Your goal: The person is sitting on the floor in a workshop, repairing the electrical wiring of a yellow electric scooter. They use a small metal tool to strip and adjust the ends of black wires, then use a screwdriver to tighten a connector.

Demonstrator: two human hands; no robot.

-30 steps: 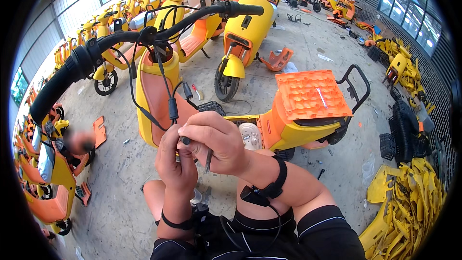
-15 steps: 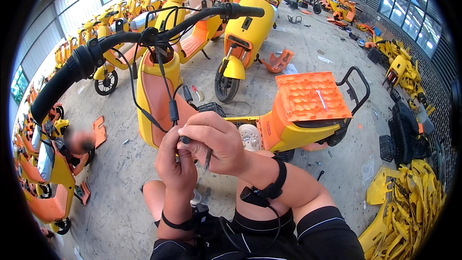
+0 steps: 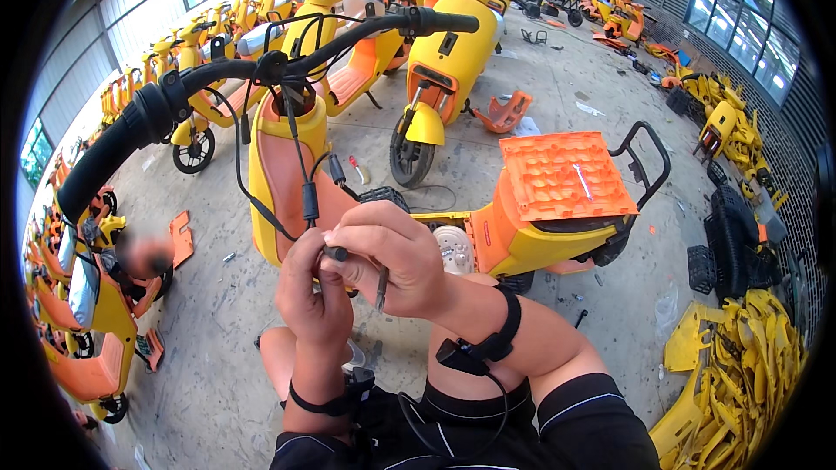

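Two black straps (image 3: 505,324) circle our wrists, and just past them our bare hands meet, fingertips touching. Our left hand (image 3: 313,296) is closed, its bent fingers and thumb drawn together about the lower end of a black cable (image 3: 310,202); the exact hold is hidden among the fingers. Our right hand (image 3: 401,259) is closed as well, pinching a dark, round-ended plug (image 3: 336,253) between thumb and forefinger, right beside the left fingertips. Below its curled fingers juts a thin metal tool (image 3: 381,289), pointing down; we cannot see the rest of it.

Beyond our hands stands a yellow and orange scooter (image 3: 535,245), with more cables hanging below its black handlebar (image 3: 226,71). On its rear part lies an orange tray (image 3: 540,178) bearing a silver wrench (image 3: 583,181). Past the front of the scooter, a red-handled tool (image 3: 354,163) lies on the concrete floor (image 3: 488,157). Farther off we see another yellow scooter (image 3: 446,43), and rows of similar ones reach back behind it.
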